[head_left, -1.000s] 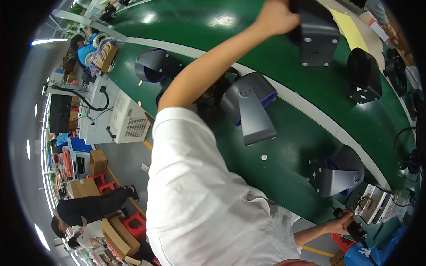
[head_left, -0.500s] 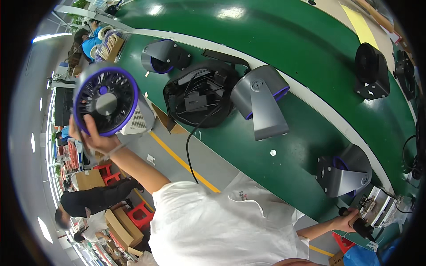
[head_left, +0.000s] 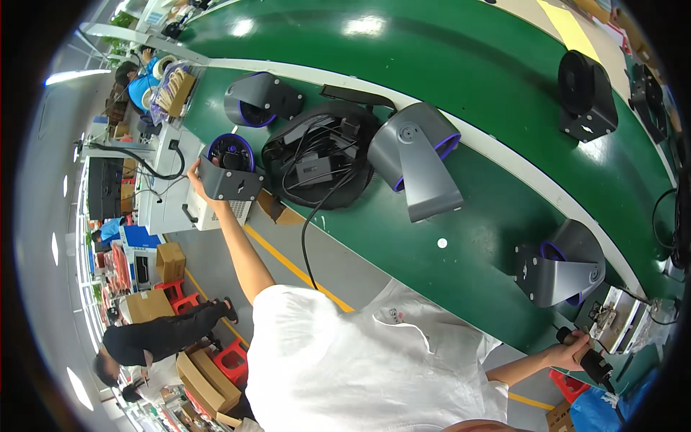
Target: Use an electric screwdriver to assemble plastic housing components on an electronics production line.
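My left hand grips a grey desk fan with a purple ring, at the left edge of the green bench; whether the fan rests on the bench I cannot tell. Closed around a black electric screwdriver with a cord, my right hand is at the lower right. Beside the held fan lies a black bag filled with cables and adapters. A second grey fan sits behind it, a third fan stands right of the bag, and another fan is near my right hand.
A white divider strip curves along the green bench. Beyond it stands a black fan. A metal fixture lies near the screwdriver. On the floor at left are cardboard boxes, red stools and a person in black.
My left hand has brought the fan down and to the right, from a raised position to the bench's left edge, and turned it. My right hand still holds the screwdriver in nearly the same place.
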A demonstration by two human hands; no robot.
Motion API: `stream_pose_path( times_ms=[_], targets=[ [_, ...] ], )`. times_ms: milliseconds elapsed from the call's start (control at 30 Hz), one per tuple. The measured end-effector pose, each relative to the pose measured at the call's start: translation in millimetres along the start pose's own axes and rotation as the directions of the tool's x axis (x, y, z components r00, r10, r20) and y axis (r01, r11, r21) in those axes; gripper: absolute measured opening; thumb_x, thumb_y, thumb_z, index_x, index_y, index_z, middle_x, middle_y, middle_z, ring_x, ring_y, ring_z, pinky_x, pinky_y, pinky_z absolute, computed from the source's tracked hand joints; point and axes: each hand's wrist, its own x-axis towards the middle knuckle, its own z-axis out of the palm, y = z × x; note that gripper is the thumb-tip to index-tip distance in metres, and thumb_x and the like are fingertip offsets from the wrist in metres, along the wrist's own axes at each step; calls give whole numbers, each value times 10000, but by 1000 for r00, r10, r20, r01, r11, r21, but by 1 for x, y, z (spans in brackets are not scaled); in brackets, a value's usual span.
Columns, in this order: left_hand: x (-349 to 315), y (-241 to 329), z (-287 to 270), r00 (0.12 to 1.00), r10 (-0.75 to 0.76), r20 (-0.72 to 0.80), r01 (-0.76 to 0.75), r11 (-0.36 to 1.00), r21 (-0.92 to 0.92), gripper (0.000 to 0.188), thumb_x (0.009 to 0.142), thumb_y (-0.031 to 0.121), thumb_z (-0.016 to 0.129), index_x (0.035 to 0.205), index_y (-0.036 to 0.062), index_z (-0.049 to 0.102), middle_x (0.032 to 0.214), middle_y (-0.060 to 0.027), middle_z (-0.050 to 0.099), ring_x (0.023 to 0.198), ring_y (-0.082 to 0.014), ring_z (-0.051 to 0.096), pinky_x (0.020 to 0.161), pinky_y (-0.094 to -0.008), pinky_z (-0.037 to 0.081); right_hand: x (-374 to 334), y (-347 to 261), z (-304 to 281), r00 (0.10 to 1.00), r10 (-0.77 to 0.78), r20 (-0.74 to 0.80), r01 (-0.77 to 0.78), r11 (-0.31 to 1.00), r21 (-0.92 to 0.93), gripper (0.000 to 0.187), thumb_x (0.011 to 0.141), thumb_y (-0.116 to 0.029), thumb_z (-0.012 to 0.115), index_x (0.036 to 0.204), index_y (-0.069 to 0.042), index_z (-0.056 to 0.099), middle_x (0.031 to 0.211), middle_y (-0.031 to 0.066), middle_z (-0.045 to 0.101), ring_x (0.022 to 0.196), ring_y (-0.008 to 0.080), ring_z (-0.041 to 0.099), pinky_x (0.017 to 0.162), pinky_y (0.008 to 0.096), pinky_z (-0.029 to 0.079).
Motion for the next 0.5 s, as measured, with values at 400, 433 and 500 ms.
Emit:
stream_pose_path(
  times_ms=[400, 433, 500],
  targets=[
    [19, -20, 19, 992, 106, 73, -116, 981, 154, 460, 756, 184, 758, 1130, 54, 523, 1082, -159, 567, 957, -257, 560, 825, -378, 467, -9, -1, 3, 993, 83, -86, -84, 996, -9, 598, 819, 18, 624, 1323, 19, 303, 709, 106, 549, 558, 161, 523, 632, 338, 487],
    [25, -32, 17, 990, 115, 79, -125, 983, 134, 460, 756, 184, 758, 1130, 54, 523, 1082, -159, 567, 957, -257, 560, 825, -378, 467, -8, -1, 6, 995, 71, -75, -71, 997, 1, 600, 821, 7, 624, 1327, 19, 300, 697, 99, 547, 558, 159, 523, 641, 336, 491],
    [32, -51, 12, 958, 191, 213, -197, 980, 9, 540, 782, 163, 725, 1231, 53, 446, 1217, -168, 487, 1035, -279, 528, 896, -387, 445, -9, -2, 9, 998, 52, -44, -51, 998, 23, 606, 826, -14, 623, 1335, 20, 295, 672, 85, 542, 559, 154, 523, 660, 331, 500]
  ],
)
